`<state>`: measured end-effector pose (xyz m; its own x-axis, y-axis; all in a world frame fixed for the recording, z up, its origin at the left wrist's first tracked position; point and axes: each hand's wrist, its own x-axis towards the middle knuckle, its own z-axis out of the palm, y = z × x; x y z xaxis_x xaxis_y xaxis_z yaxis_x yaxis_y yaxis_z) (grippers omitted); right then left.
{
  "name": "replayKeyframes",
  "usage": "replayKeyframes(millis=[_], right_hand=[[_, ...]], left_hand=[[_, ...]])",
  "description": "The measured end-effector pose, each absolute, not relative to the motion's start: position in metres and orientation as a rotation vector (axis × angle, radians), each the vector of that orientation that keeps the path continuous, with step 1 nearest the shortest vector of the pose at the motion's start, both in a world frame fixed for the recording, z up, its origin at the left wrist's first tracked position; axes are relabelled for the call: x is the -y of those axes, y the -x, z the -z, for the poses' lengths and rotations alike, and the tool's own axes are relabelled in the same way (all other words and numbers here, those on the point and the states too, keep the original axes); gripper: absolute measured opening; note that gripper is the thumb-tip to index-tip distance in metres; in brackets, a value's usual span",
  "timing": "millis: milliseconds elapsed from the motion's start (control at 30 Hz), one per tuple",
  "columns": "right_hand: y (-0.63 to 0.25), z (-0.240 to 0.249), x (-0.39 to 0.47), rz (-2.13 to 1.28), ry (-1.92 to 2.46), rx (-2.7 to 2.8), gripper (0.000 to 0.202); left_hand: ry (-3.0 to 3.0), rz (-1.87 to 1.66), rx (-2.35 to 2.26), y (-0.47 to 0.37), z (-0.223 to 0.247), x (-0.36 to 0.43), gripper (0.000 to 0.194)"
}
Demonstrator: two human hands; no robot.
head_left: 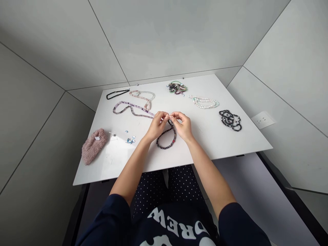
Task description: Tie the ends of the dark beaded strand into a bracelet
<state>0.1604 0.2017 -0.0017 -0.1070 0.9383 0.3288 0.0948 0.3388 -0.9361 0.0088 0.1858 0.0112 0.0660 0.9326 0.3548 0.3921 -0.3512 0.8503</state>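
Above the middle of the white table (220, 143), my left hand (158, 123) and my right hand (182, 125) come together, thumb and fingertips pinched on each. Between them they grip the ends of a dark bead strand (164, 147). Its loop hangs down onto the tabletop and shows one red bead near its right side. The exact tips in my fingers are too small to make out. A long lilac, grey and pink bead strand (138, 108) runs up to my left hand and partly disappears behind it.
At the back left lie a black strand (118, 91) and a pink-and-clear strand (148, 102). A mixed bead pile (176, 88), a pale strand (205, 106) and black strands (230, 119) lie towards the right. Nearer left are blue bits (130, 140) and a fuzzy pink band (93, 147).
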Motion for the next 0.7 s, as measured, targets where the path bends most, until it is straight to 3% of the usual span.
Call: replayKeyframes(millis=[467,700], right_hand=[[-0.161,-0.011,-0.193,-0.678,0.956,1.618,0.005],[-0.160,-0.008,-0.195,-0.769,0.968,1.553,0.017]], left_hand=[[-1.283,-1.192,-1.153,-0.005,-0.024,-0.183,0.038],[-1.221,-1.248,-1.189,-0.005,-0.018,-0.185,0.034]])
